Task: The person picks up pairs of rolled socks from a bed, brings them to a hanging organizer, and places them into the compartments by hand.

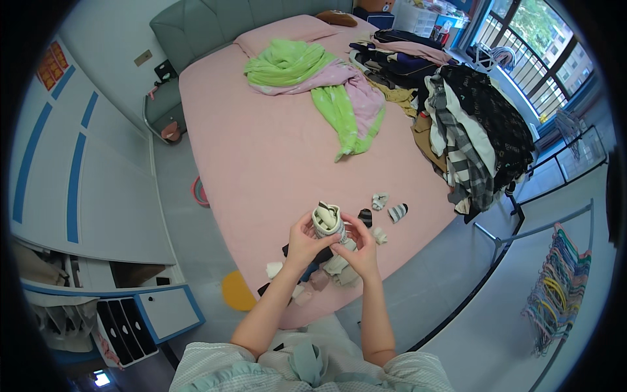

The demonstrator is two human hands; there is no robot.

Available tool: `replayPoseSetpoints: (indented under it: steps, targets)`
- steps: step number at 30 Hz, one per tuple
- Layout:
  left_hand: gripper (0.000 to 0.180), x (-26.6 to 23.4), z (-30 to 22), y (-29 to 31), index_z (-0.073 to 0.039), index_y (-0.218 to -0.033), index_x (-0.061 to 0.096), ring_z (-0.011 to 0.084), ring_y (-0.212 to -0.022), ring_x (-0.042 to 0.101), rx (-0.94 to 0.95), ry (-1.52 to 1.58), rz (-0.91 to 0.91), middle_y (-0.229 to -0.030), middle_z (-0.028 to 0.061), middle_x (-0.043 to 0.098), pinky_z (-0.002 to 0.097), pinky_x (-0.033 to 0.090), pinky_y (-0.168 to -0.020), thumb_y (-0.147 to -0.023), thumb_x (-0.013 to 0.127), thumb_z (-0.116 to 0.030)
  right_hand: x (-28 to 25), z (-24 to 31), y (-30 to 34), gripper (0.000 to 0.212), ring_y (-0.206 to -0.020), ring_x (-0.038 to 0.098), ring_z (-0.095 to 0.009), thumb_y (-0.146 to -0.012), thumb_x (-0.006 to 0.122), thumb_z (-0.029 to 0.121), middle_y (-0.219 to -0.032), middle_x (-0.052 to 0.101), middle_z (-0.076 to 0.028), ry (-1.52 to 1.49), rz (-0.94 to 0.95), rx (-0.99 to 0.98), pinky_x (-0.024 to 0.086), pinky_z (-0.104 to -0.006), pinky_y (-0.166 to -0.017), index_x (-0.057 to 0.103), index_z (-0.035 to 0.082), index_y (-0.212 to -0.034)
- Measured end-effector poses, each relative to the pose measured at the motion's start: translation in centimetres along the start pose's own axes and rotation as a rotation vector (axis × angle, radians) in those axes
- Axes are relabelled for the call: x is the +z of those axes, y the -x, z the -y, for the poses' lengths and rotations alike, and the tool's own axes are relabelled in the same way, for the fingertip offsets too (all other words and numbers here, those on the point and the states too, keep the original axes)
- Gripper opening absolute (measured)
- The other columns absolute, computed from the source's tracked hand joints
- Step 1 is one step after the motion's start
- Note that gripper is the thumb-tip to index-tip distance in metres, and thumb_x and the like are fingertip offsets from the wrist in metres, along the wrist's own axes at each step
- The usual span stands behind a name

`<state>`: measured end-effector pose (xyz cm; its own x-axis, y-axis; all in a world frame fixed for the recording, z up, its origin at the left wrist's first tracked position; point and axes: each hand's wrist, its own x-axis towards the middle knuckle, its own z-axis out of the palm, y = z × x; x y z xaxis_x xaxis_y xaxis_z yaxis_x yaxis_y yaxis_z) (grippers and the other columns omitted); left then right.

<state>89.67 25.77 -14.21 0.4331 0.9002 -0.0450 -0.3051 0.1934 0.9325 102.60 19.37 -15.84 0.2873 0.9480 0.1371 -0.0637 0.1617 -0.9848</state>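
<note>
The person wears a pale green-and-white checked top, sleeves [215,369] ending above the elbows at six o'clock; forearms bare.

A: Item 1, hands?
B: Left hand [302,243] and right hand [361,248], both gripping 1 rolled sock bundle [328,220], pale with dark stripes, held upright above the bed's near edge.
A: Item 2, beneath them?
B: Loose sock pile [330,271] on the pink bed [261,157]; 1 striped sock [397,212] and 1 small pale sock [379,200] just beyond.
A: Item 3, far end?
B: Green garment [307,78] spread over a pink one; stacked clothes heap [470,130] along the right side.
A: Floor?
B: Hanger bundle [562,287], right.
</note>
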Motion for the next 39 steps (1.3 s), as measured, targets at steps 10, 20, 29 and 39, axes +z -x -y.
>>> replayPoseSetpoints:
  steps: [10, 20, 29, 39]
  targets:
    - [0.042, -5.3, -6.1, 13.4, -0.001, -0.104, 0.057, 0.012, -0.089, 0.06, -0.029, 0.075, -0.052, -0.097, 0.0051, 0.062, 0.0271, 0.05, -0.078, -0.066, 0.074, 0.005, 10.6, 4.4, 11.5, 0.052, -0.1, 0.059, -0.015, -0.07, 0.075, 0.003, -0.108, 0.061, -0.01, -0.08, -0.025, 0.011, 0.046, -0.0293, -0.088, 0.054, -0.004, -0.117]
    - [0.034, -10.7, -9.3, 25.4, -0.002, -0.097, 0.059, 0.0123, -0.082, 0.062, 0.016, 0.143, -0.149, -0.091, 0.0052, 0.064, 0.0259, 0.052, -0.073, -0.067, 0.074, 0.005, 19.4, 6.0, 20.8, 0.051, -0.089, 0.062, -0.012, -0.069, 0.076, 0.003, -0.099, 0.065, -0.008, -0.12, 0.001, -0.013, 0.049, -0.0239, -0.076, 0.056, -0.004, -0.115]
    - [0.042, -13.3, -10.0, 31.1, 0.0, -0.112, 0.054, 0.0131, -0.094, 0.059, 0.145, 0.035, -0.088, -0.103, 0.0069, 0.06, 0.0276, 0.049, -0.081, -0.074, 0.072, -0.002, 21.2, 8.4, 24.0, 0.047, -0.087, 0.062, -0.011, -0.071, 0.074, 0.004, -0.097, 0.065, -0.007, -0.067, 0.115, -0.008, 0.05, -0.0245, -0.075, 0.057, -0.003, -0.115]
    - [0.042, -11.8, -10.7, 34.3, 0.0, -0.111, 0.054, 0.0109, -0.094, 0.058, 0.149, -0.03, -0.161, -0.102, 0.0045, 0.06, 0.0273, 0.048, -0.083, -0.073, 0.073, -0.004, 19.0, 13.2, 22.7, 0.046, -0.107, 0.052, -0.018, -0.072, 0.069, 0.008, -0.122, 0.049, -0.013, 0.061, 0.357, -0.217, 0.045, -0.0306, -0.086, 0.057, 0.006, -0.116]
